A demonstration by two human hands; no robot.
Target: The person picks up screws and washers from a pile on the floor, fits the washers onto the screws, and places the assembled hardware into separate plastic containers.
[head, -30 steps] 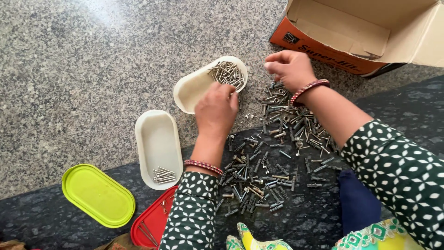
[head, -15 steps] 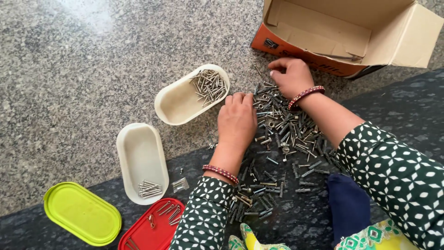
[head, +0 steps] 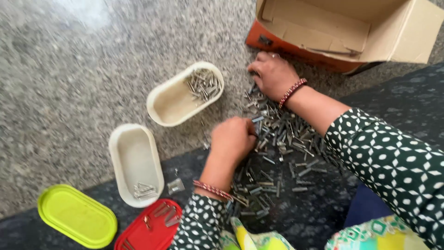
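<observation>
the left hand [head: 233, 139] sits curled, fingers bent down into the near side of the pile of screws and bolts [head: 273, 153], knuckles up; whether it pinches one cannot be told (the fingertips are hidden). farther off, the right hand [head: 273, 74] rests loosely closed at the pile's far edge, fingertips down among the screws, just beside the cardboard box [head: 342, 28]. each wrist wears one red bangle.

the pile is spread across the seam where dark polished stone [head: 314, 217] meets grey speckled granite floor [head: 83, 69].

nearest lie two lids, one red [head: 152, 229] with a few screws on it, one lime green [head: 76, 215]. beyond them two cream oval trays: the near tray [head: 134, 162] holds a small bunch of screws at its near end, the far tray [head: 178, 97] a larger heap at its far end. one box, open and lying on its side, is farthest.
</observation>
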